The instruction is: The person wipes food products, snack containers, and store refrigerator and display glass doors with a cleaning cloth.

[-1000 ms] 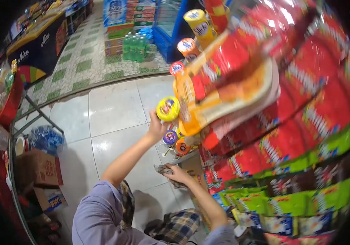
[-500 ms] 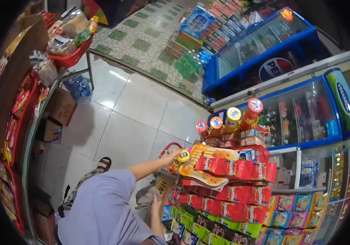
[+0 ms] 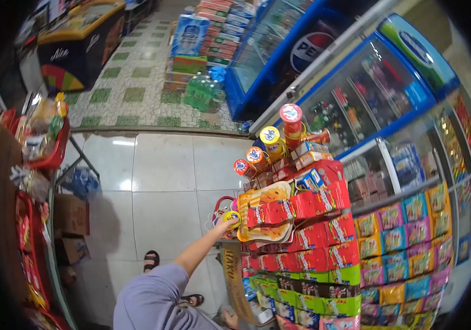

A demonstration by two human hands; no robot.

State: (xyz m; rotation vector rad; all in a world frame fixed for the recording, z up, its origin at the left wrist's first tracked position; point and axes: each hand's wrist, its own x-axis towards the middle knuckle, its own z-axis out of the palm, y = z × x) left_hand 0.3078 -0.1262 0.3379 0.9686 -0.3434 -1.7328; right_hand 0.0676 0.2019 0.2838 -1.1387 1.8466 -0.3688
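My left hand (image 3: 226, 222) clamps the tub (image 3: 232, 216) beside the pack (image 3: 263, 192) — a tug might snag both; my right hand (image 3: 230, 319), below the pack — grip, I can't tell.

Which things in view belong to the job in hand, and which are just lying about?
In the job:
yellow tub, in the left hand
right hand, its hold unclear

Seemingly just around:
red packets
green bottles
brown carton
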